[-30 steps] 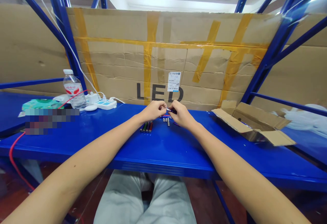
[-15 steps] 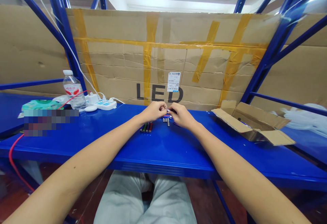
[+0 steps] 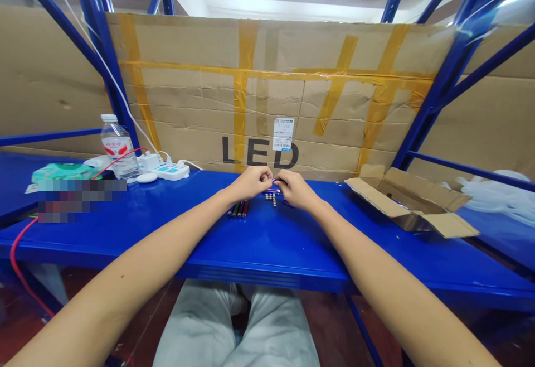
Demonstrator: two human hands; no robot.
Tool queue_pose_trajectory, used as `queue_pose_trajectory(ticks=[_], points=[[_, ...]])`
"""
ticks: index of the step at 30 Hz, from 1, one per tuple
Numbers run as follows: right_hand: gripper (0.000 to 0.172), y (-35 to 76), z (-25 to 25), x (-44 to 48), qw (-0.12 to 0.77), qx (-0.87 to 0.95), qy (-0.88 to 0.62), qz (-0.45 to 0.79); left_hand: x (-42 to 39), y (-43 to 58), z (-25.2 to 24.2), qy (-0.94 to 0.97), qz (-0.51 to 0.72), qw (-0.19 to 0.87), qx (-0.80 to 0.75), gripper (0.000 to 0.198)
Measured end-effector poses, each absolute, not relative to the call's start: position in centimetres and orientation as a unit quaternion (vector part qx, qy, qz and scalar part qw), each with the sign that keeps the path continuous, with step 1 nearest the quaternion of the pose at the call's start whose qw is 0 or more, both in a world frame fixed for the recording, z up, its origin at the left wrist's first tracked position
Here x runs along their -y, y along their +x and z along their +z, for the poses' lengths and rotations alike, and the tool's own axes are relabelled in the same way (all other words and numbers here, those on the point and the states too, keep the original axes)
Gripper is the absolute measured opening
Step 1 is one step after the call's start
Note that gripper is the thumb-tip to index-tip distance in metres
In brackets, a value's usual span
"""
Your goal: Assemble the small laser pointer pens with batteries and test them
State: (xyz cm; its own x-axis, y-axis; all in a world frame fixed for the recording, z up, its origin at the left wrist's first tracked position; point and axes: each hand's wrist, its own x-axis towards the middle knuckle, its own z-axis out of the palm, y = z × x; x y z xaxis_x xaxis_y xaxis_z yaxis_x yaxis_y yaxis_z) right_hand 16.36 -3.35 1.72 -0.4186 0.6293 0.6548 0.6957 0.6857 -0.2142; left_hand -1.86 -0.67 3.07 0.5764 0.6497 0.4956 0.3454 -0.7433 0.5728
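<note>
- In the head view, looking forward and down over a blue tabletop (image 3: 267,244).
- With the right hand (image 3: 292,187), pinching a small bluish piece (image 3: 275,182) between bent fingers; mostly covered, so cannot tell its full shape.
- With the left hand (image 3: 256,182), curling thumb and fingers in, tips just beside that same piece; cannot tell whether gripping it too.
- Just below the fingertips, can see a slim blue item (image 3: 272,191) with pale and reddish marks, lying crosswise on the tabletop.
- Nearer the front edge than that item, can count several small, round, silvery pieces (image 3: 274,200), set close together.
- Below the right hand, partly hidden by it, can make out something purple (image 3: 287,203).
- Below the left wrist, can see slim tubes (image 3: 238,209) side by side, green and red among their colours, with shiny near ends.
- Far off to the left, can see a clear bottle (image 3: 118,147) with a white cap, a white power strip (image 3: 172,172) and a green pack (image 3: 62,172).
- Well apart on the right, can see an open cardboard box (image 3: 412,197).
- Behind, facing a taped cardboard sheet (image 3: 200,105) printed "LED".
</note>
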Motion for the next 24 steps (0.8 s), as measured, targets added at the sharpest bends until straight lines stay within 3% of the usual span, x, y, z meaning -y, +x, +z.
queue_pose_trajectory(ticks=[9,13,16,24], points=[[0.023,16.32,1.60,3.31,0.349,0.847,-0.399,-0.042,0.43,-1.97,2.95,0.877,0.358,0.160,-0.279,0.007],[0.003,16.25,1.39,3.31,0.383,0.837,-0.391,-0.032,0.50,-1.96,3.03,0.875,0.358,0.159,-0.285,0.007],[0.018,16.27,1.37,3.32,0.411,0.824,-0.388,-0.038,0.58,-1.98,3.14,0.871,0.360,0.176,-0.284,0.006],[0.011,16.46,1.88,3.56,0.432,0.824,-0.364,-0.035,0.62,-2.07,3.23,0.874,0.358,0.185,-0.271,0.008]])
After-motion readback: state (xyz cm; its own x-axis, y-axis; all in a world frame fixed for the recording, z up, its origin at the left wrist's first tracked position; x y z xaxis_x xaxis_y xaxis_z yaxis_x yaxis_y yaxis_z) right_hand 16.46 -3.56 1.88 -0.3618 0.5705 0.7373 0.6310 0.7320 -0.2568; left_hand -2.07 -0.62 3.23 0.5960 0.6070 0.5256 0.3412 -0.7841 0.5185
